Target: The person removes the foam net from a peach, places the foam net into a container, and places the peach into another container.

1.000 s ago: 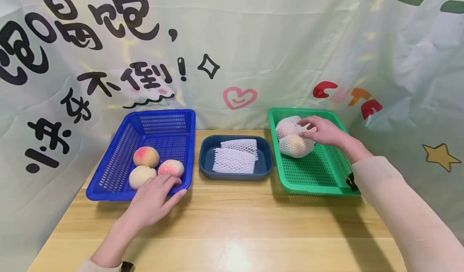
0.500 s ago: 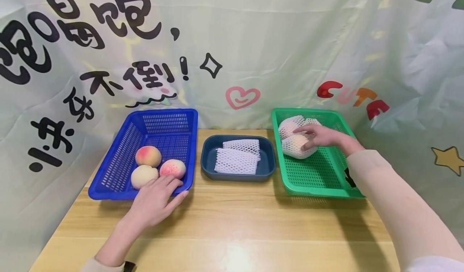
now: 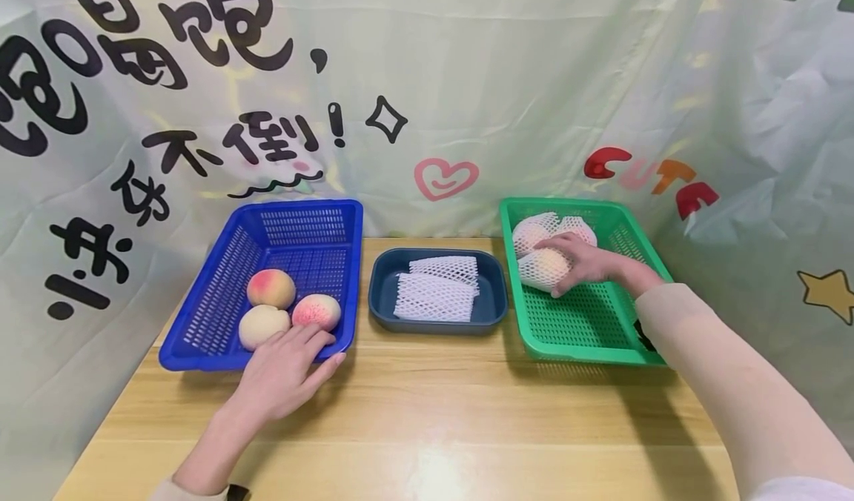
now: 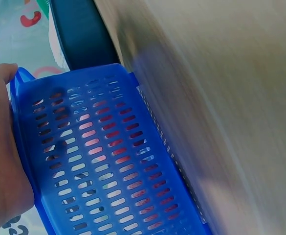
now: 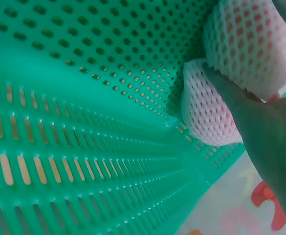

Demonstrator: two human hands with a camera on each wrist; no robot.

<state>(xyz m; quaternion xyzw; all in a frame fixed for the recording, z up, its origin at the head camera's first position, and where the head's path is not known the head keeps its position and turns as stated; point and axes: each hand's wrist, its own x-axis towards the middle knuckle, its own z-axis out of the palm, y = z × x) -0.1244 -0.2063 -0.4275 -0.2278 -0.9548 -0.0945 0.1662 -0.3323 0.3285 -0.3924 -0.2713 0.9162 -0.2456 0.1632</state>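
Note:
My right hand [image 3: 582, 260] is in the green basket, its thumb and fingers around the front netted peach [image 3: 540, 267]. Behind that peach sit two more in white foam nets, a left one [image 3: 531, 233] and a right one [image 3: 579, 228]. The right wrist view has the gripped peach [image 5: 250, 46] close to the thumb. My left hand [image 3: 283, 371] lies over the front rim of the blue basket [image 3: 172, 359], relaxed fingertips beside a pink-speckled peach [image 3: 316, 311]. A cream peach [image 3: 263, 327] and a red-yellow peach [image 3: 270, 288] lie with it, all bare.
Between the baskets stands a dark blue tray [image 3: 380, 293] with flat white foam nets [image 3: 435, 297] in it. The green basket [image 3: 587, 351] is on the right of the wooden table [image 3: 400, 427]. A printed cloth [image 3: 507, 101] hangs directly behind.
My right hand has moved down and closed around the front netted peach, leaving the right rear one uncovered. The left hand stays on the blue basket's rim.

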